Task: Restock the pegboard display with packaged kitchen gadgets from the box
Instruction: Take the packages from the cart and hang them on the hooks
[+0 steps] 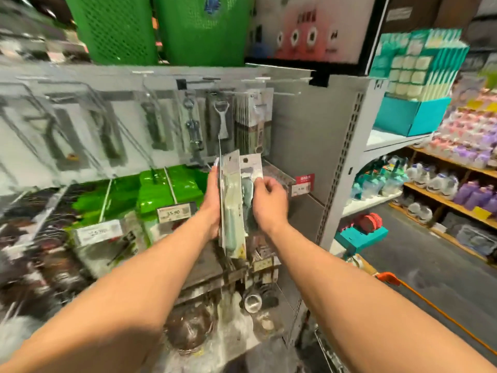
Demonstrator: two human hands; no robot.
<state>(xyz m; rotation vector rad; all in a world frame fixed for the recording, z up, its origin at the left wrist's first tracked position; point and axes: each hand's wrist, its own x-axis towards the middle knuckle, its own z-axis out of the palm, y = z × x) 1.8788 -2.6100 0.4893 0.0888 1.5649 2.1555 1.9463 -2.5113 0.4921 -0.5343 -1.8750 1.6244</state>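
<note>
Both hands are raised in front of the pegboard display (295, 125). My left hand (213, 203) grips a stack of carded kitchen gadgets (231, 203) upright from its left side; the front card carries a pale green handled tool. My right hand (270, 203) pinches the rearmost carded gadget (251, 164), whose top is fanned out to the right of the stack. Above them a full peg holds a row of hanging packs (252, 122), beside a peeler pack (222, 119) and a corkscrew pack (192, 125). The box is out of view.
Long bare peg hooks (279, 80) jut out at the top right of the board. Green baskets (158, 28) stand on the top shelf. Green packs (166, 189) with price tags hang lower left. A wire cart with an orange handle (387, 278) sits at my right, beside an aisle of bottles.
</note>
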